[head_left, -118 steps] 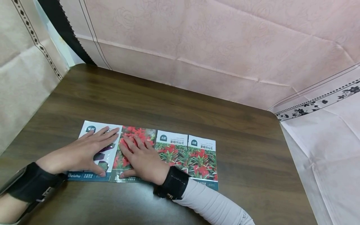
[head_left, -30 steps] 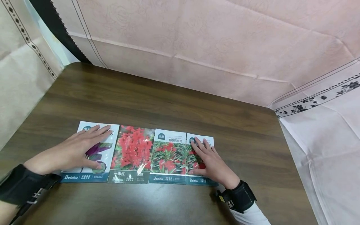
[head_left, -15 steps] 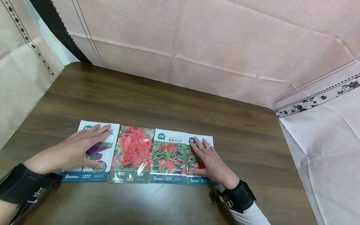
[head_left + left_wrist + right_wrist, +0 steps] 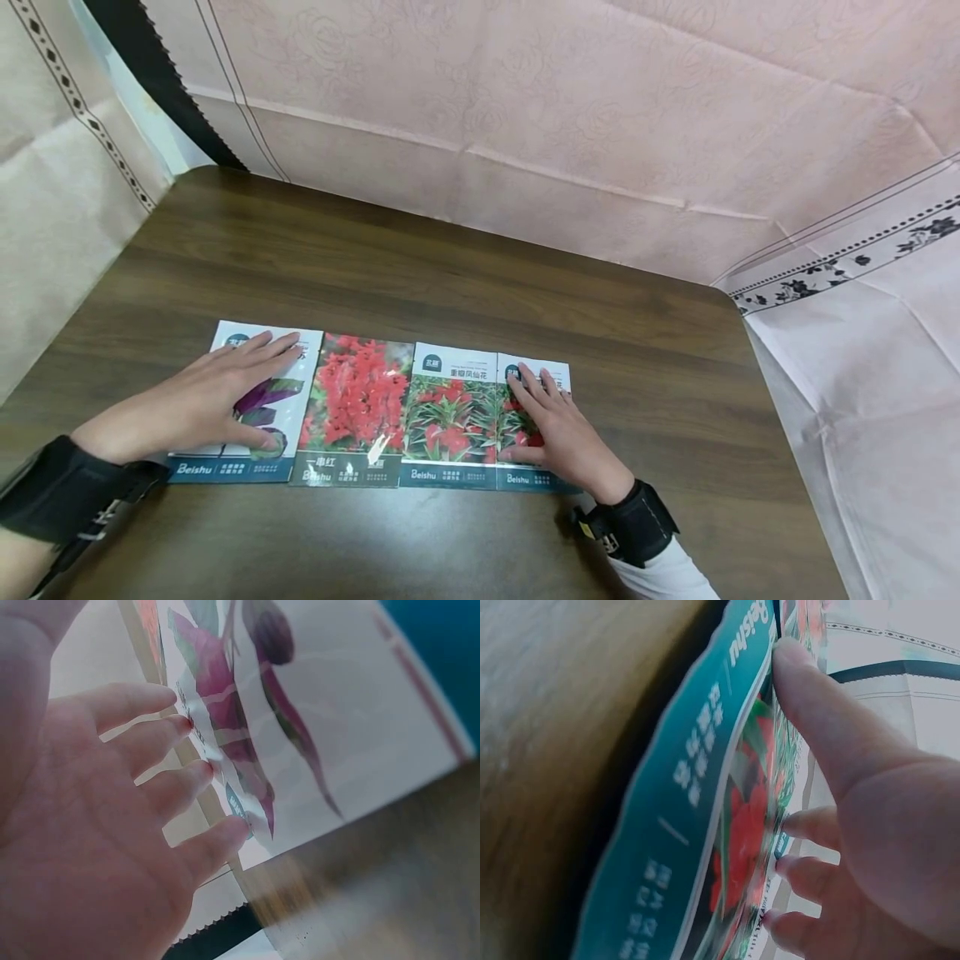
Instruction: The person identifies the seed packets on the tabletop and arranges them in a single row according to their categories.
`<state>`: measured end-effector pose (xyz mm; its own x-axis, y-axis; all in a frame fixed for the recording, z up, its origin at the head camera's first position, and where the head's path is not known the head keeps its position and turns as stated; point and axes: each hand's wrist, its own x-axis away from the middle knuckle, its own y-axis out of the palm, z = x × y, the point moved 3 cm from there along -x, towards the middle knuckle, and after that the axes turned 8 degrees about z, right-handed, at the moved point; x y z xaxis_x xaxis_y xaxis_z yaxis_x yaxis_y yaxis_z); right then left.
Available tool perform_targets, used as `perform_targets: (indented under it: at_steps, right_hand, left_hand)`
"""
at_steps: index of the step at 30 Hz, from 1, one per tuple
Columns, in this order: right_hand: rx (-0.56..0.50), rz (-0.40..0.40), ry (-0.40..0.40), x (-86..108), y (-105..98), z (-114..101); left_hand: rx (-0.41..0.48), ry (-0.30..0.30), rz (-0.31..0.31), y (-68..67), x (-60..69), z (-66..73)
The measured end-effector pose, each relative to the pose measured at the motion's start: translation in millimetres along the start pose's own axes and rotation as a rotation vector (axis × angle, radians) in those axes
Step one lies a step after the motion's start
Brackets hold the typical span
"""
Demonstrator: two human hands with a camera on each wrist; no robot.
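Several seed packets lie edge to edge in a row on the wooden table. In the head view my left hand (image 4: 213,400) lies spread over the leftmost packet (image 4: 247,471), printed with purple pods. My right hand (image 4: 573,437) rests with straight fingers on the rightmost packet (image 4: 517,480), printed with red balsam flowers. Between them are a packet of red blossoms (image 4: 358,400) and a second balsam packet (image 4: 450,417). The left wrist view shows my fingertips touching the pod packet (image 4: 315,712). In the right wrist view, thumb and fingers touch the balsam packet (image 4: 739,825).
The brown table (image 4: 450,267) has rounded far corners. A pale pink cloth (image 4: 525,125) hangs behind it, with white patterned cloth (image 4: 847,400) on the right. A black strip (image 4: 168,92) shows at the back left.
My right hand has gone from the red-blossom packet to the rightmost one over the last few seconds. My left hand stays on the pod packet. The row's lower edges now line up more evenly.
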<state>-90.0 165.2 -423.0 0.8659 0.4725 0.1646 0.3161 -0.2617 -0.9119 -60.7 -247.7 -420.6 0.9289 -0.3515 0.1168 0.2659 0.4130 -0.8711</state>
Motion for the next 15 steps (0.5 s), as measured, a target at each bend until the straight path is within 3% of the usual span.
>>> perform_targets:
  at_steps: [15]
  right_hand:
    - [0.01,0.065,0.001,4.1,-6.4,-6.8]
  left_hand:
    - [0.022,0.039,0.046,-3.2,0.5,11.6]
